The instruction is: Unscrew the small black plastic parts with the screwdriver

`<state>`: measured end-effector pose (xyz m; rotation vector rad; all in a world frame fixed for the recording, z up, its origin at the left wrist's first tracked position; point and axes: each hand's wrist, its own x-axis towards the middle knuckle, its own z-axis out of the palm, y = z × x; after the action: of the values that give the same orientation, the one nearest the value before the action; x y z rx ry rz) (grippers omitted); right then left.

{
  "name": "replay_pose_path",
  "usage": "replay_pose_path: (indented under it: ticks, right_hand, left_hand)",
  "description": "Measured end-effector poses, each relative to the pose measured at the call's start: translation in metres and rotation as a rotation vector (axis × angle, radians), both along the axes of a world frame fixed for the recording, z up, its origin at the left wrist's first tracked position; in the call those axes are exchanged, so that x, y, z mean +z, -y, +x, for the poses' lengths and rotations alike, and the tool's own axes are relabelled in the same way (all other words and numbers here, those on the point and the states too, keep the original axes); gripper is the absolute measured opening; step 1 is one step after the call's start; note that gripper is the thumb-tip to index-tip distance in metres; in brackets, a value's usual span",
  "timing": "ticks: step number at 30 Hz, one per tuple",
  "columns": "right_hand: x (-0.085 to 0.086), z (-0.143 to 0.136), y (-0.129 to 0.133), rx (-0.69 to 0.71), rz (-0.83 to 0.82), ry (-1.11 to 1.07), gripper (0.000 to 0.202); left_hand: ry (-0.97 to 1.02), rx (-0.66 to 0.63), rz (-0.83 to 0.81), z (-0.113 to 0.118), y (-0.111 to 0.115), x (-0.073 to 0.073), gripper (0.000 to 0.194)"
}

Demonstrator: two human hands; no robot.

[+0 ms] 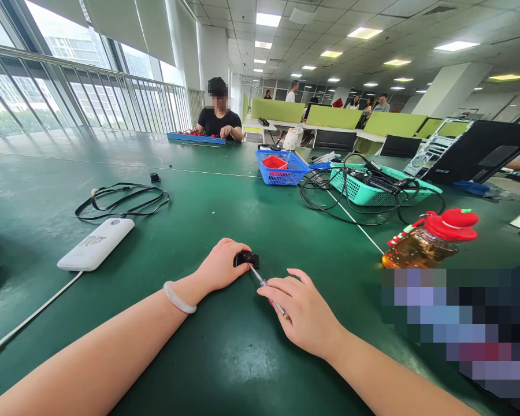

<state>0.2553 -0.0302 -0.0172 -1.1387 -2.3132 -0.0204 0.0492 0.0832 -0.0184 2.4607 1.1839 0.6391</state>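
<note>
My left hand (pixel 224 264) is closed around the left side of a small black block-like part (pixel 252 259), pressing it to the green table (pixel 190 346). What exactly this part is, I cannot make out. Between the fingers of my right hand (pixel 305 312) is a thin screwdriver (pixel 260 278) with a clear handle. It slants up-left, and its tip meets the near side of the black part, beside my left thumb. A pale bangle (pixel 179 297) circles my left wrist.
A white power bank (pixel 96 244) with a cable and a coiled black cable (pixel 121 215) lie left. Beyond stand a blue basket (pixel 282 176) and a teal basket (pixel 364 193) of cables. A red-lidded bottle (pixel 429 245) is right; a person (pixel 219 118) sits opposite.
</note>
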Motion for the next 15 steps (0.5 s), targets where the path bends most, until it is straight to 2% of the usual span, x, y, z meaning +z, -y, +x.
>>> replay_pose_path:
  ticks: [15]
  right_hand:
    - [0.0033,-0.0021,-0.0001,-0.022,-0.009,-0.034,0.023]
  left_hand:
    - [-0.010,0.005,-0.013,0.0007,-0.0004,-0.0001,0.027]
